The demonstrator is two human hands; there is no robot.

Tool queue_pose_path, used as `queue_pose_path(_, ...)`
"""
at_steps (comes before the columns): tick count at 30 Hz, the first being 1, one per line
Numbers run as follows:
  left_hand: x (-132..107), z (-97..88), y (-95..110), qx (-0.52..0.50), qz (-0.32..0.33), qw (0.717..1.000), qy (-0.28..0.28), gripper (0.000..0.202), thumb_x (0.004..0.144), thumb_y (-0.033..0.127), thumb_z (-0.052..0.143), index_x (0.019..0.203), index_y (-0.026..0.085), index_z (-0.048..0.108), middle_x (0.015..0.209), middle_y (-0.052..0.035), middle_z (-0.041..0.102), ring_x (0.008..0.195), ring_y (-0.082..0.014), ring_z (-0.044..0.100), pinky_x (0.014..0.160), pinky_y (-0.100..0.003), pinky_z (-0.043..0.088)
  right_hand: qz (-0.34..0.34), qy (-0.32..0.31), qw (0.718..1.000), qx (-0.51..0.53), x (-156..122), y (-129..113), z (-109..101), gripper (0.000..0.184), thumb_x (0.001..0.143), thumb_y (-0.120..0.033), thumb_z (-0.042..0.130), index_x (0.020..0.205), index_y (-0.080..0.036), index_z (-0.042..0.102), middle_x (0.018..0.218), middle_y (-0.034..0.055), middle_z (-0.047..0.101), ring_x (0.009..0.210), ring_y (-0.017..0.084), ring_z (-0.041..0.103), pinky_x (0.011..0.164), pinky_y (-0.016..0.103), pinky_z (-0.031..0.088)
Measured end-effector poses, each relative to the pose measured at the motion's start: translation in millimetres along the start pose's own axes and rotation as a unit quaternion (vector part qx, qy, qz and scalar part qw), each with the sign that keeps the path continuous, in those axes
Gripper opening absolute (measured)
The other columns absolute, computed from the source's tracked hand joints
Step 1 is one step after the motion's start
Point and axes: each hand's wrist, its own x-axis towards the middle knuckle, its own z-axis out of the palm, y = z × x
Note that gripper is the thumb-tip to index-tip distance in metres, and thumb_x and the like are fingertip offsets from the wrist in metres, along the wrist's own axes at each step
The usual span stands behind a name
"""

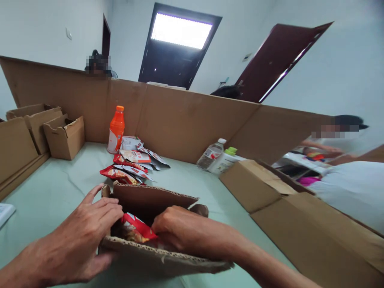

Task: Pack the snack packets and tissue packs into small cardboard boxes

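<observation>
A small open cardboard box (150,198) lies on the pale green table right in front of me. My left hand (85,236) grips its left side, fingers curled over the rim and reaching inside. My right hand (183,230) is pushed into the box, fingers closed on a red snack packet (136,228) that lies inside. Behind the box lies a heap of several red and white snack packets (132,164).
An orange drink bottle (116,130) stands at the back, two clear bottles (217,158) lie to the right. Empty cardboard boxes (64,136) stand at the left, larger cartons (270,188) at the right. A cardboard wall (186,120) rings the table. Other people sit beyond it.
</observation>
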Motion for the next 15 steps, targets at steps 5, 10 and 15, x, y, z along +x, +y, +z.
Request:
queue_pose_path(5, -1.6, 6.7, -1.1, -0.014, 0.032, 0.999, -0.030, 0.052, 0.072, 0.009, 0.064, 0.121, 0.025, 0.059, 0.117, -0.0040, 0.073, 0.126, -0.0277, 0.062, 0.127, -0.055, 0.022, -0.018, -0.015, 1.000, -0.016, -7.2, -9.1, 7.6, 0.012, 0.082, -0.010, 0.065, 0.080, -0.018, 0.074, 0.076, 0.0029, 0.077, 0.058, 0.012, 0.056, 0.053, 0.026, 0.029)
queue_pose_path(10, -6.3, 44.7, -16.6, 0.017, 0.106, 0.992, 0.066, 0.016, 0.082, 0.010, 0.066, 0.084, 0.025, 0.062, 0.082, 0.0044, 0.073, 0.110, -0.0208, 0.067, 0.130, -0.051, 0.006, -0.091, 0.292, 0.950, 0.060, -39.3, 5.1, -4.2, 0.024, 0.095, -0.021, 0.055, 0.101, -0.027, 0.078, 0.093, 0.0039, 0.080, 0.083, 0.020, 0.074, 0.071, 0.029, 0.053)
queue_pose_path(15, -6.0, 60.7, -19.3, 0.045, 0.103, 0.988, 0.107, 0.023, 0.088, 0.004, 0.058, 0.077, 0.024, 0.059, 0.077, 0.0050, 0.072, 0.106, -0.0207, 0.069, 0.130, -0.054, 0.011, 0.061, 0.509, 0.850, 0.118, -15.4, 75.6, -30.6, 0.029, 0.098, -0.042, 0.052, 0.102, -0.025, 0.076, 0.086, 0.0052, 0.078, 0.072, 0.021, 0.071, 0.063, 0.031, 0.057)
